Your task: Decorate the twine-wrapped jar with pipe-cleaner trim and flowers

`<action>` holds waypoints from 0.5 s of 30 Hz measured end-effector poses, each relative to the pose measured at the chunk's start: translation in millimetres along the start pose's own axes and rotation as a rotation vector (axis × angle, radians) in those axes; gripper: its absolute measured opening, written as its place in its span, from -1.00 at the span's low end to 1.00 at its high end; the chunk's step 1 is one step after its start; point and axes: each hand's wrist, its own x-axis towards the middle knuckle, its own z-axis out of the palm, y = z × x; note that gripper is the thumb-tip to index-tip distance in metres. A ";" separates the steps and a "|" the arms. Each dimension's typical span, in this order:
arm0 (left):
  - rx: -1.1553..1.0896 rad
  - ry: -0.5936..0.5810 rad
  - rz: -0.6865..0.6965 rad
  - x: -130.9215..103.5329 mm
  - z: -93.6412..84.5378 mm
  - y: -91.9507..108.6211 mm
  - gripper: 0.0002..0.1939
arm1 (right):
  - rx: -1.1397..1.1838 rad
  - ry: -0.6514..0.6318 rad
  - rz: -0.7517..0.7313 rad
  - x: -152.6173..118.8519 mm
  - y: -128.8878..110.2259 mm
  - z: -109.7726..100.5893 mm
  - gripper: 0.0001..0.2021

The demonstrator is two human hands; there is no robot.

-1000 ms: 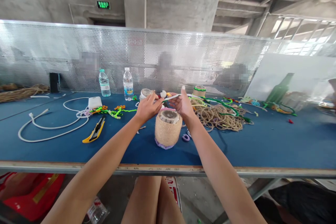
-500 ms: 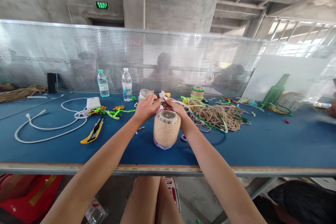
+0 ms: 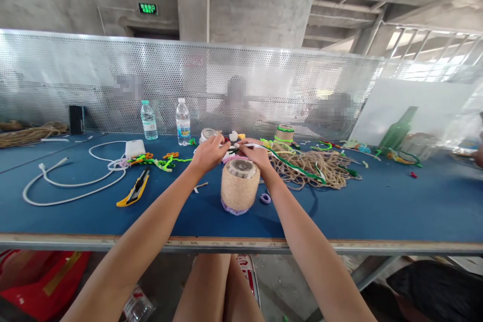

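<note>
Behind a jar (image 3: 240, 188) wrapped in tan twine, my two hands are close together above the table. My left hand (image 3: 209, 154) is closed in a pinch, and my right hand (image 3: 256, 153) pinches a white and green cord (image 3: 294, 165). A short stretch of cord shows between the fingertips of both hands. From my right hand the cord trails over a heap of twine (image 3: 324, 167). The jar stands with its glass end up and a purple band round its foot. A purple ring (image 3: 265, 198) lies beside it.
Left are a yellow utility knife (image 3: 134, 188), a white cable (image 3: 71, 200), a power bank (image 3: 135, 149) and two water bottles (image 3: 183, 123). Behind my hands stand a glass jar (image 3: 208, 134) and a green-trimmed twine jar (image 3: 284, 134). A green bottle (image 3: 398, 128) stands right, before the perforated metal screen (image 3: 158, 73).
My hands have drawn slightly apart, with cord showing between them. The trailing cord has shifted over the twine heap, and the purple ring shows more fully.
</note>
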 end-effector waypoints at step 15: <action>-0.071 0.018 -0.020 0.0 2.2 0.5 -0.62 | 0.279 0.038 0.097 -2.6 -0.2 4.8 -0.88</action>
